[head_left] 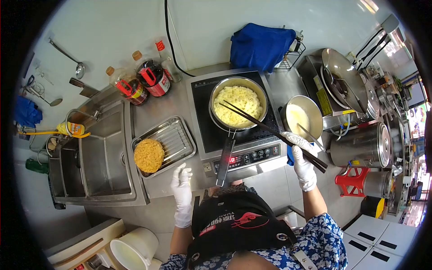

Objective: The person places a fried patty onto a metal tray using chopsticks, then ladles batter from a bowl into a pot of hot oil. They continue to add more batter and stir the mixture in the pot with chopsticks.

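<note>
My right hand (302, 159), in a white glove, is closed around long dark chopsticks (258, 122). Their tips reach into a saucepan (263, 86) of bubbly pale-yellow food (237, 106), perhaps noodles, on the induction cooker (202, 134). The pan's dark handle (224, 159) points toward me. My gloved left hand (182, 184) hangs near the counter's front edge, holding nothing, fingers loosely apart. Just beyond it lies a ridged metal tray (179, 143) with a round golden-brown fried cake (149, 155) on its left side. Beside the cooker stands a metal pot (316, 112) containing pale liquid and a utensil.
A steel sink (108, 153) is at the left. Sauce bottles (153, 78) stand at the back. A blue cloth (261, 47) covers something behind the cooker. On the right are a wok (344, 72), a large stockpot (360, 146) and a red stool (352, 182).
</note>
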Demonstrator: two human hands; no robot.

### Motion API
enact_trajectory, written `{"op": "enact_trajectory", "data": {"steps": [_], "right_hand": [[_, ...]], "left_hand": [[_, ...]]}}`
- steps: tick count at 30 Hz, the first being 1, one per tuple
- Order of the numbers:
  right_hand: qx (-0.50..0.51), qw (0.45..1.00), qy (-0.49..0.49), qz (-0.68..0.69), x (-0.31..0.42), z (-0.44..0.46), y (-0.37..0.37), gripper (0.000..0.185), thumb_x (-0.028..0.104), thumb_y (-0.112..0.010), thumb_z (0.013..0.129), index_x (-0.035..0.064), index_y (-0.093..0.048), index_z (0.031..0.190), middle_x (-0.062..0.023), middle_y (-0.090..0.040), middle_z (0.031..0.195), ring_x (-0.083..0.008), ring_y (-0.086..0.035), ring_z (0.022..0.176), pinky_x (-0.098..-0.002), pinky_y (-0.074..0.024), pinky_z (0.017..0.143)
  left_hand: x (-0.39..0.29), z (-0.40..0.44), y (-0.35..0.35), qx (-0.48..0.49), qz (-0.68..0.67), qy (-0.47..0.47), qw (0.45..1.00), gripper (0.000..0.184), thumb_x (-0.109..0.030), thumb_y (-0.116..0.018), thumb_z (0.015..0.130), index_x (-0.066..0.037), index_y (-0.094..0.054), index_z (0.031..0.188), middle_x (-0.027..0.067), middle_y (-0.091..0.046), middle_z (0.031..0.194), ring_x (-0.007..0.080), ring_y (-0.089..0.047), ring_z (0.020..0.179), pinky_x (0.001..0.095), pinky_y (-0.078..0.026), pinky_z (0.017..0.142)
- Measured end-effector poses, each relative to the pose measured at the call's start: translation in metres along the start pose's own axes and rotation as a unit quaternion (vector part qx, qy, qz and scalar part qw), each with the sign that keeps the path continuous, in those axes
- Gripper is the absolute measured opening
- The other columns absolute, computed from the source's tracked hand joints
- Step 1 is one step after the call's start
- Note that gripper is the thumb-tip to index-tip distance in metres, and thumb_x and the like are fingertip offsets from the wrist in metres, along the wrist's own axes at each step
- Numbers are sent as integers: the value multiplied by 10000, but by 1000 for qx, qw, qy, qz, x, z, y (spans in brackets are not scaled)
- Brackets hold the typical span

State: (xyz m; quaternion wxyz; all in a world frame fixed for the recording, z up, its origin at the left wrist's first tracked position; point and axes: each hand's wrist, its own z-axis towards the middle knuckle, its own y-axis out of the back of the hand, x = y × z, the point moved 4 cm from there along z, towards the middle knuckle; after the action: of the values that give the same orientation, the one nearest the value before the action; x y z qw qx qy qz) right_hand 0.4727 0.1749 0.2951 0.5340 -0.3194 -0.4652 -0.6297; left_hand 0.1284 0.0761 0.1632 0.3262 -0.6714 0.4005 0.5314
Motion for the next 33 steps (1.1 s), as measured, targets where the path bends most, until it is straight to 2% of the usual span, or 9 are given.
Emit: {"op": "enact_trajectory", "data": {"steps": [3,6,11,14,16,22,24,26,33], "right_hand": [[-37,999,-24,27,0,-5,10,242,151,-586,870,-42,-630,1011,-163,-642,1051,-254,-606,992,-350,-441,917],[-122,990,-29,59,0,-7,23,395,327,-509,926,-47,-601,1010,-186,-622,1025,-272,-593,982,-382,-469,874],[-213,951,-69,211,-7,-14,47,344,276,-466,952,-33,-529,1088,-181,-548,1146,-258,-569,1039,-355,-492,895],[-254,944,-94,186,1,-19,52,273,203,-455,955,-28,-546,1070,-179,-569,1128,-256,-578,1028,-377,-493,890],[-244,950,-81,178,11,-24,48,277,189,-513,929,-33,-547,1091,-160,-564,1142,-253,-569,1048,-364,-460,933],[-94,971,3,-219,45,-33,6,230,-50,-574,808,-12,-633,1027,-171,-630,1073,-269,-598,1023,-345,-432,925],[-67,966,64,-243,43,-32,-10,244,-68,-600,783,-2,-637,1015,-180,-635,1035,-282,-620,980,-326,-469,868],[-57,962,106,-245,35,-33,-20,256,-79,-610,770,3,-638,1011,-179,-636,1019,-291,-631,950,-320,-486,835],[-64,959,123,-246,24,-32,-34,271,-82,-630,744,4,-639,1001,-185,-635,1013,-294,-638,922,-320,-504,799]], "left_hand": [[-2,1,-14,45,46,5,998,240,-143,-500,943,-32,-558,1147,40,-621,923,86,-567,780,217,-454,693],[-5,4,-40,147,20,35,988,282,-203,-459,961,-9,-563,1136,71,-631,934,112,-592,790,238,-480,696],[-7,10,-77,238,71,28,968,353,-264,-521,934,-16,-537,1184,107,-625,1059,132,-609,889,231,-489,702],[14,12,-90,255,4,146,956,354,-296,-542,922,-16,-548,1139,88,-637,1001,107,-608,828,219,-487,673],[-4,7,-101,318,-27,216,923,288,-235,-527,932,-15,-545,1117,78,-646,898,130,-632,758,240,-516,652],[-6,6,-106,321,-40,176,930,287,-260,-526,931,-11,-554,1071,70,-646,847,128,-629,708,232,-509,623],[3,9,-101,315,-38,174,932,294,-276,-521,933,-14,-558,1059,68,-646,843,126,-628,705,230,-506,623],[20,14,-91,260,-17,210,942,442,-330,-569,902,18,-527,1172,129,-612,1072,170,-567,994,273,-417,898],[3,17,-82,264,-55,166,949,370,-304,-519,931,4,-583,1126,51,-604,1087,132,-545,995,263,-405,891]]}}
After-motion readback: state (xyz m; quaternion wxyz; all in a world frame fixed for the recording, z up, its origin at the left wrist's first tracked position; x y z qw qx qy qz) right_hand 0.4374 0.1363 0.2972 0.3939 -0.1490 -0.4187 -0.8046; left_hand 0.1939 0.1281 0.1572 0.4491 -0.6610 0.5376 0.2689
